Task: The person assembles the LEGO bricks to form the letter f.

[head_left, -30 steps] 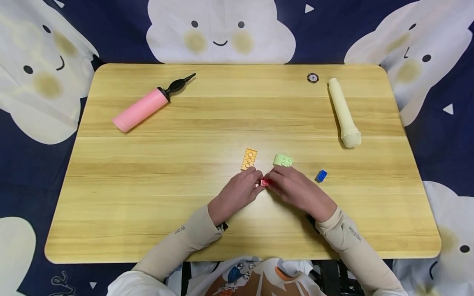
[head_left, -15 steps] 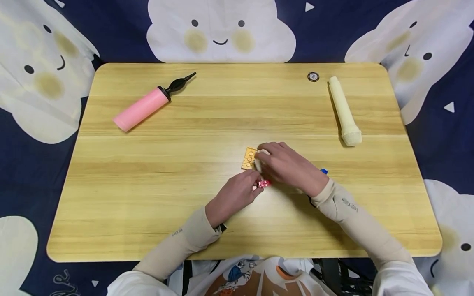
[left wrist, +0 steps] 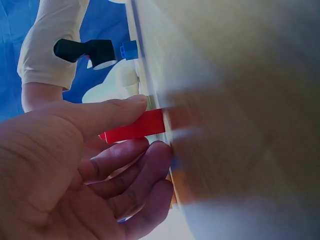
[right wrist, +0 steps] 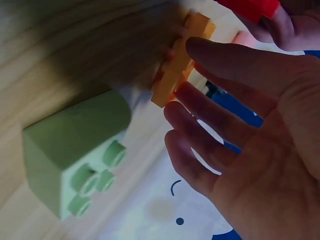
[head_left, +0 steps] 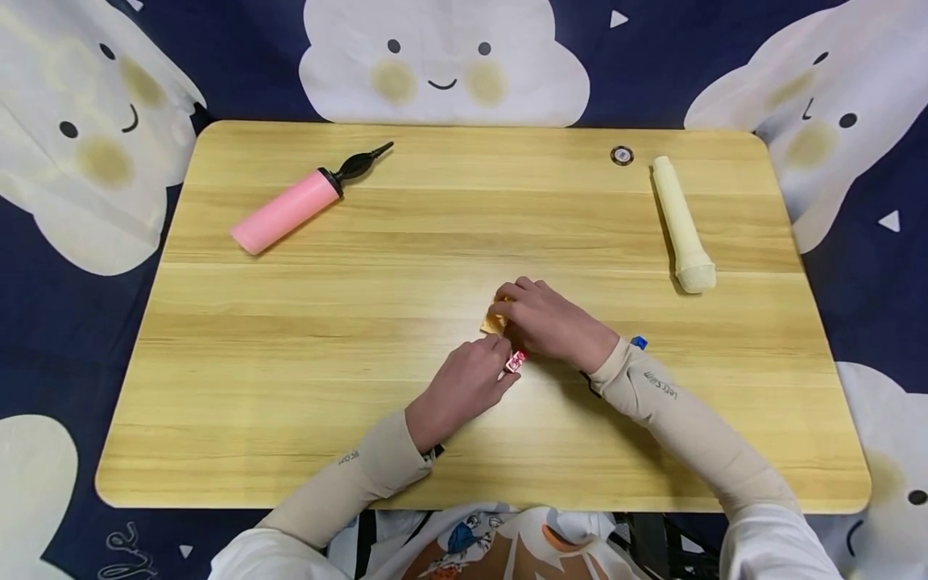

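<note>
Curled in, the right hand [head_left: 553, 321] pinched the orange brick [right wrist: 172, 77]; just to that brick's near side, the left hand [head_left: 464, 380], curled too, pinched the red brick [left wrist: 140, 126]!

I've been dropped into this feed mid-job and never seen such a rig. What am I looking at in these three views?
There is no machine here, just bare human hands working over a wooden table. The head picture looks forward and down from a camera worn on the head; each wrist picture shows that hand's work. The left hand pinches a red brick. The right hand has its thumb and fingers at an orange brick; I can't tell whether it grips it. A green brick shows nearby in the right wrist view. A blue brick lies just past the right sleeve. Farther off are a pink pump, a round disc and a microphone-shaped object.
</note>
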`<state>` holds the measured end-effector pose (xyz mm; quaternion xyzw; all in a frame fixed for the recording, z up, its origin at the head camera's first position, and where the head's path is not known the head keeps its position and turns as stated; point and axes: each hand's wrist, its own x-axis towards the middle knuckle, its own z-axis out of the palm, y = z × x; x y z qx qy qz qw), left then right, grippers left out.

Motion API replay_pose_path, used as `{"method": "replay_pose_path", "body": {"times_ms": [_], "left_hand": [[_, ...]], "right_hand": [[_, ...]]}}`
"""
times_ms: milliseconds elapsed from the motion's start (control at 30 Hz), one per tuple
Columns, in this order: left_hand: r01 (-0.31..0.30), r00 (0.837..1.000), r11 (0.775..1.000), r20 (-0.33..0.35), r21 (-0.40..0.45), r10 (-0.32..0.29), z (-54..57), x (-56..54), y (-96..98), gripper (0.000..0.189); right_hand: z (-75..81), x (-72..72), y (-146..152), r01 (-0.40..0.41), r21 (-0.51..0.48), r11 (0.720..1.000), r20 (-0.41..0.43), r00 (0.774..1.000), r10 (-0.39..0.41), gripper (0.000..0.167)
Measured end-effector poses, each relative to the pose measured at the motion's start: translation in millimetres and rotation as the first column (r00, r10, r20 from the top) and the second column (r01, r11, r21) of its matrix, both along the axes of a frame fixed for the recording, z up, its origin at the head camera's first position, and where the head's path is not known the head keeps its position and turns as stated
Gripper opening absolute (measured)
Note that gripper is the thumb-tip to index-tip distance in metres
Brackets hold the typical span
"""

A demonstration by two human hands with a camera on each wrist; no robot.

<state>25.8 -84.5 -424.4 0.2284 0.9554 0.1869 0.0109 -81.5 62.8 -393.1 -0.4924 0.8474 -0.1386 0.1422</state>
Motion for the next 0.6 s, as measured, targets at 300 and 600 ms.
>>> {"method": "replay_pose_path", "body": {"times_ms": [300, 600], "left_hand": [[-0.007, 1.000, 1.000, -0.030, 0.003, 0.007, -1.2, 0.4, -0.4, 0.028], [-0.023, 0.999, 1.000, 0.026, 0.005, 0.023, -0.1, 0.7, -0.2, 0.031]], "right_hand": [[-3.7, 2.0, 9.2, 0.122, 0.035, 0.992, -0.044, 0.992, -0.120, 0.022], [-3.6, 3.2, 15.6, 0.182, 0.075, 0.980, -0.045, 0.983, -0.179, 0.016]]}}
